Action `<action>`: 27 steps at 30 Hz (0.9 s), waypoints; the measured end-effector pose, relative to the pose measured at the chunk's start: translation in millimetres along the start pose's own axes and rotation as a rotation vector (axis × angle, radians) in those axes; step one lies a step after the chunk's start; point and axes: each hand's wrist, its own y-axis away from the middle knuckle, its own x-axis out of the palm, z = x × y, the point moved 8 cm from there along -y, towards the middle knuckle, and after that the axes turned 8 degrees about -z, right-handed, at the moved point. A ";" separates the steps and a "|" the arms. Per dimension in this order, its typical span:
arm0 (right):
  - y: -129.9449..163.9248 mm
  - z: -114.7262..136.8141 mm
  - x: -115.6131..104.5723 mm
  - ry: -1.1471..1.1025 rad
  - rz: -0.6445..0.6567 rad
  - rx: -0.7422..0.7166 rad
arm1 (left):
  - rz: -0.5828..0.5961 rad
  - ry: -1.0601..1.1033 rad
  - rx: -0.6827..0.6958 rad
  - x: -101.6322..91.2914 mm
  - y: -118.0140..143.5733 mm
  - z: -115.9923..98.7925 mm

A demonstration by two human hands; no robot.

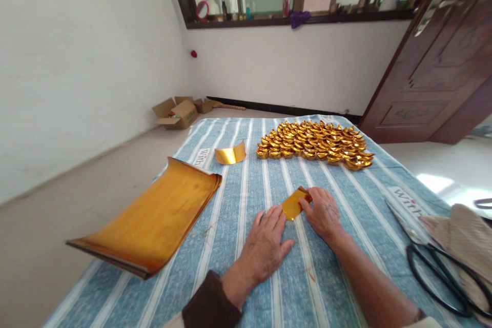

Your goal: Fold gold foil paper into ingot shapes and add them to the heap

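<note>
While our left hand [265, 243] lies spread flat, our right hand [322, 211] pinches the gold paper [293, 204] on the striped cloth [246, 200].

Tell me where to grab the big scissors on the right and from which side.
Take the scissors by the black loop handles, coming from the near side. The handles lie toward the person and the blades point away toward the far left, so the loops are the closest, safest part. Part of them rests against the woven hat, so come in from the left, over the striped cloth.
</note>
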 end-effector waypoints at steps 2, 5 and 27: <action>-0.2 0.3 -0.2 0.004 0.004 0.001 | 0.005 -0.002 -0.001 0.3 -0.2 0.1; -0.5 0.6 -0.3 0.010 0.015 0.004 | 0.025 -0.012 -0.007 1.3 -0.6 0.2; -2.1 1.7 -1.2 0.043 0.084 0.040 | 0.007 -0.033 0.011 1.1 -0.8 -1.2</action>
